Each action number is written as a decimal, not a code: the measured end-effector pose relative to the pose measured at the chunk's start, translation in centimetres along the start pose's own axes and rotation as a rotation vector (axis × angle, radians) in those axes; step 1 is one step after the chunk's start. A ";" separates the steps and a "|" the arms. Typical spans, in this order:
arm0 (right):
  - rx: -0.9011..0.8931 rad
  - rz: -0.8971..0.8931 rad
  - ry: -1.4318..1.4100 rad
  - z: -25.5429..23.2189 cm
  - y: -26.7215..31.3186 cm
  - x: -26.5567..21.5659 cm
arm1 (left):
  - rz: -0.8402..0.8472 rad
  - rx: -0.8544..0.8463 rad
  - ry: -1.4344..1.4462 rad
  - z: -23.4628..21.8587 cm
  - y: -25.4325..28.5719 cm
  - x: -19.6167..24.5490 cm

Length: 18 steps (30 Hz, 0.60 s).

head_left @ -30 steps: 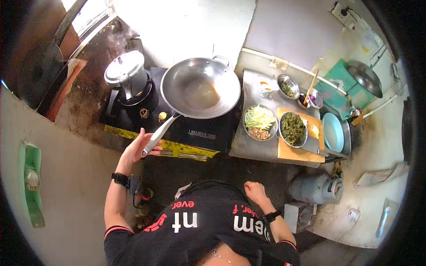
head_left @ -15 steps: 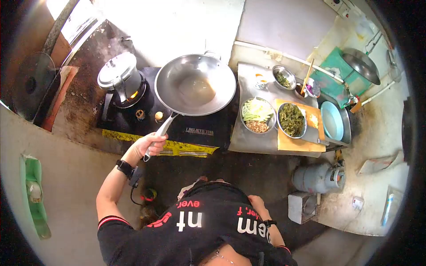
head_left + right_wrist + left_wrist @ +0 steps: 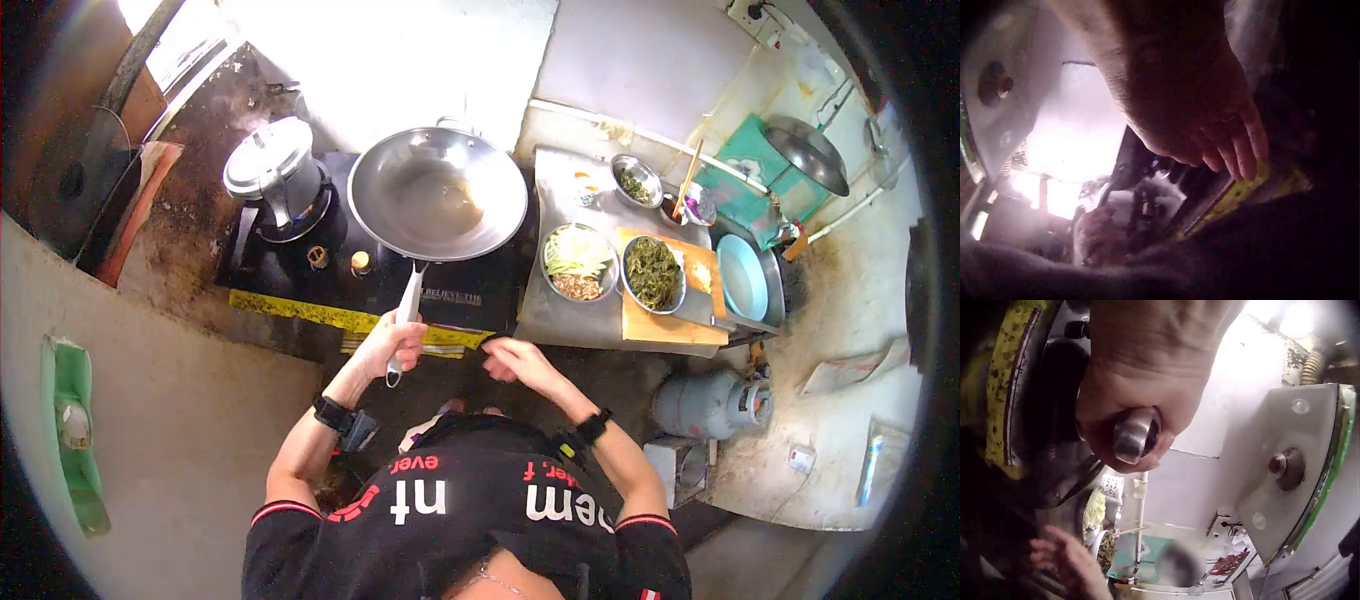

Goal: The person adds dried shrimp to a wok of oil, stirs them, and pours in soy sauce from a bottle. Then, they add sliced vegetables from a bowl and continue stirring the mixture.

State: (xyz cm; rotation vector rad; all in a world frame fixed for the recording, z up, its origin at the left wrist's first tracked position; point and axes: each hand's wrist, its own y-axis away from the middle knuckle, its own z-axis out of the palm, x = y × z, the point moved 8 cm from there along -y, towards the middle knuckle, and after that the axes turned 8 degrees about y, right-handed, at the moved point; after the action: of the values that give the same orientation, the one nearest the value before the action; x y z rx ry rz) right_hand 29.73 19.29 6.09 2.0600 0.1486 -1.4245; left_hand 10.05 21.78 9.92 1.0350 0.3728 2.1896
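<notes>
Noting position first: the wok (image 3: 438, 170) lies forward of the left hand (image 3: 388, 343) and a little to its right, bowl facing up above the black stove (image 3: 390, 280), with a small pool of liquid (image 3: 460, 212) inside. Its handle (image 3: 411, 292) runs from the near rim back toward the person, the free end slanting slightly left. Left hand is the nearer one, in direct contact: fingers and thumb curled round the handle, grip closed, the metal tip (image 3: 1130, 442) protruding from the fist in the left wrist view. Right hand (image 3: 518, 362) is to the right of the handle and apart from it, near the yellow strip (image 3: 290, 307) along the stove's front edge. Its fingers hang loosely bent, slightly spread, with nothing visible in them; the right wrist view is dark, so whether a fingertip brushes the strip cannot be told. Surroundings: lidded pressure cooker (image 3: 268, 160) left of the wok; to the right, a bowl of pale green strips and chopped pieces (image 3: 578, 262), then a bowl of dark greens (image 3: 653, 275) over a wooden board (image 3: 665, 328). Wok and both bowls are apart.
</notes>
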 end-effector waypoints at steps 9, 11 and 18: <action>-0.239 -0.148 -0.581 7.8 -8.5 -9.7 | 0.128 0.048 -0.118 0.3 -0.4 -1.8; -0.217 -0.148 -0.610 8.3 -8.6 -9.4 | 0.130 0.055 -0.109 -0.5 -0.4 -2.4; -0.114 -0.169 -0.578 8.3 -8.4 -9.6 | 0.164 0.011 -0.039 -0.9 -0.2 -2.8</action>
State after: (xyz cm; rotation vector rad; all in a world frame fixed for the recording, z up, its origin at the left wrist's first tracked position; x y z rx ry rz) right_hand 15.51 23.79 9.08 1.4997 0.1600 -2.0037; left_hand 10.75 20.02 7.60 1.1485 0.2918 2.3105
